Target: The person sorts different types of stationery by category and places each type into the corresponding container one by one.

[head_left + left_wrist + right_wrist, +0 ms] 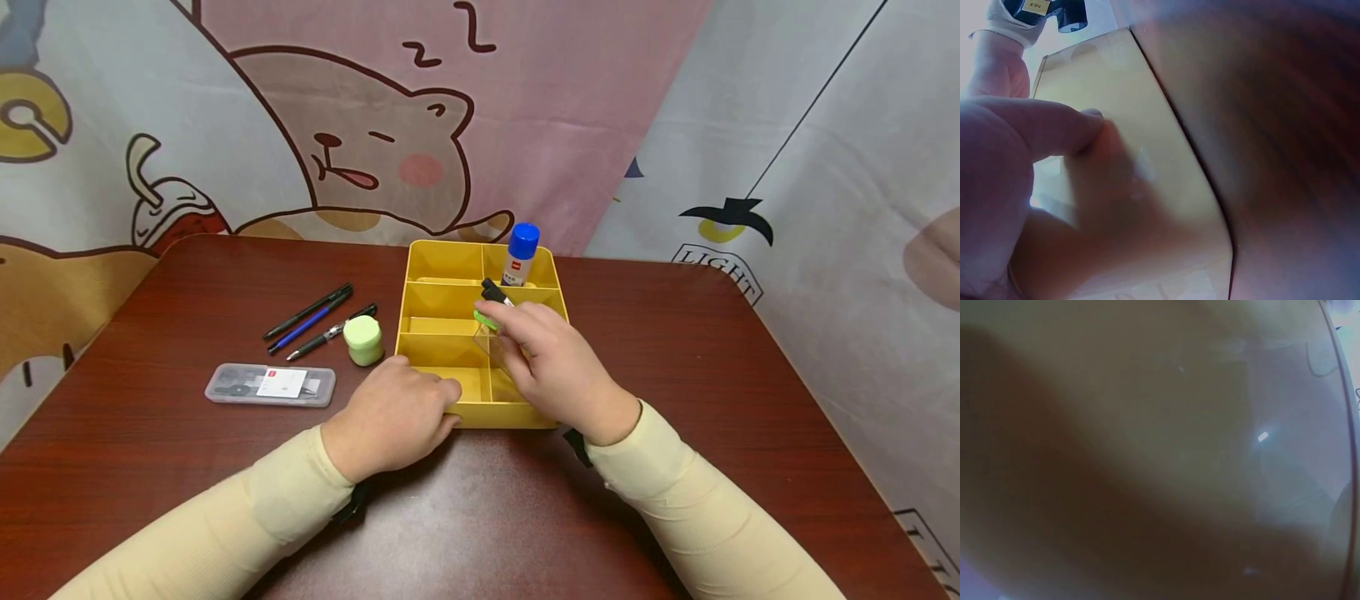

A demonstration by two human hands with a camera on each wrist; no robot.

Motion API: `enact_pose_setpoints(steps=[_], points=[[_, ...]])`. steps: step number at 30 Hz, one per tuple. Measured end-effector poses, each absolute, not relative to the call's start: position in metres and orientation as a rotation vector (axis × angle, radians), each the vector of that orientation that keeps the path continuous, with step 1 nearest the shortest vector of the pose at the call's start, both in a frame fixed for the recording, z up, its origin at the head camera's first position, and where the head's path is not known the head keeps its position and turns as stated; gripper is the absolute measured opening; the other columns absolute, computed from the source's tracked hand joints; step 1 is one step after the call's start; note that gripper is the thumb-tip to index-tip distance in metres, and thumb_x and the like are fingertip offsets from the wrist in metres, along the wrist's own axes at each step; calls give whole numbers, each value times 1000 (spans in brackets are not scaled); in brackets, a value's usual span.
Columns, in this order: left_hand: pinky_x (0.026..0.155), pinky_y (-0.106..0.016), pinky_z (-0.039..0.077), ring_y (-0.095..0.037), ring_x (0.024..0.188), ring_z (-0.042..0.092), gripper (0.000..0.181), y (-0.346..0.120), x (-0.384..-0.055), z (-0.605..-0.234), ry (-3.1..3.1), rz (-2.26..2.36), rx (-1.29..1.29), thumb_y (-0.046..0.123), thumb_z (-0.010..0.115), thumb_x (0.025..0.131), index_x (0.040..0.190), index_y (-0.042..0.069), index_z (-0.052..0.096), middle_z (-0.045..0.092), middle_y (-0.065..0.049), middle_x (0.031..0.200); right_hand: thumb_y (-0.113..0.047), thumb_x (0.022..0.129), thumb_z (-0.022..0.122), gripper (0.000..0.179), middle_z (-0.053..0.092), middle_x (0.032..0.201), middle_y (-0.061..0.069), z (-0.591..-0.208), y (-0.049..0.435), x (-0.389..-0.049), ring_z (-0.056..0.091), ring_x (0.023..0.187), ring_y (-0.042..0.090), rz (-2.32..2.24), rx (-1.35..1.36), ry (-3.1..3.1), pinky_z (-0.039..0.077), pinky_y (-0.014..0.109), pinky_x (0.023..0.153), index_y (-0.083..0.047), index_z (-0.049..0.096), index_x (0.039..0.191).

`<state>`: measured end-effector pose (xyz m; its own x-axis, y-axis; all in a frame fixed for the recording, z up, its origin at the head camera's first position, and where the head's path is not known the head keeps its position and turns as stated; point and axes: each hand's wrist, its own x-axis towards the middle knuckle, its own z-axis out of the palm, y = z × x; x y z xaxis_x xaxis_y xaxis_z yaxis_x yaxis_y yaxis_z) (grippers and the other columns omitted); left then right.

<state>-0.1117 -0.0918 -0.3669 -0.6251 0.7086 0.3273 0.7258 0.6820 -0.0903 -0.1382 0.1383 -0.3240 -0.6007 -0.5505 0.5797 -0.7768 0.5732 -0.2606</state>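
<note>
A yellow divided organizer tray (468, 414) stands on the table in front of me. My left hand (396, 415) grips its front left corner; in the left wrist view the thumb (1066, 128) presses the outer wall. Over the tray's right compartments, my right hand (558, 362) pinches a small clear, flat piece (486, 340) with a bright green part (485, 320) by the fingertips. Its exact kind is half hidden by the fingers. Just beyond the fingertips, a black-capped pen or marker (495, 292) leans in the tray. A blue-capped glue stick (519, 258) stands in the back right compartment.
Left of the tray sit a pale green round jar (363, 340), a black pen (307, 311), a blue pen (310, 321) and a grey-black pen (330, 332). A clear plastic case (270, 385) with a white label lies nearer. A printed cloth (555, 108) hangs behind the table.
</note>
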Motion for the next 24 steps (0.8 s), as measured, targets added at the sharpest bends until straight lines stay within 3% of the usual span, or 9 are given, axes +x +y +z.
enact_pose_setpoints(steps=[7, 24], points=[[55, -36, 37, -13, 54, 59, 33, -92, -112, -368, -2540, -82, -1129, 38, 83, 82, 72, 20, 57, 57, 7, 59, 1, 97, 65, 45, 69, 94, 9, -325, 138, -138, 60, 88, 23, 702, 1073, -2391, 55, 42, 90, -6, 64, 141], [55, -36, 37, -13, 55, 60, 33, -92, -112, -367, -2540, -86, -1132, 38, 83, 82, 72, 20, 58, 58, 6, 59, -1, 98, 63, 42, 63, 90, 5, -330, 136, -137, 58, 87, 24, 700, 1095, -2394, 53, 40, 86, -9, 65, 140]])
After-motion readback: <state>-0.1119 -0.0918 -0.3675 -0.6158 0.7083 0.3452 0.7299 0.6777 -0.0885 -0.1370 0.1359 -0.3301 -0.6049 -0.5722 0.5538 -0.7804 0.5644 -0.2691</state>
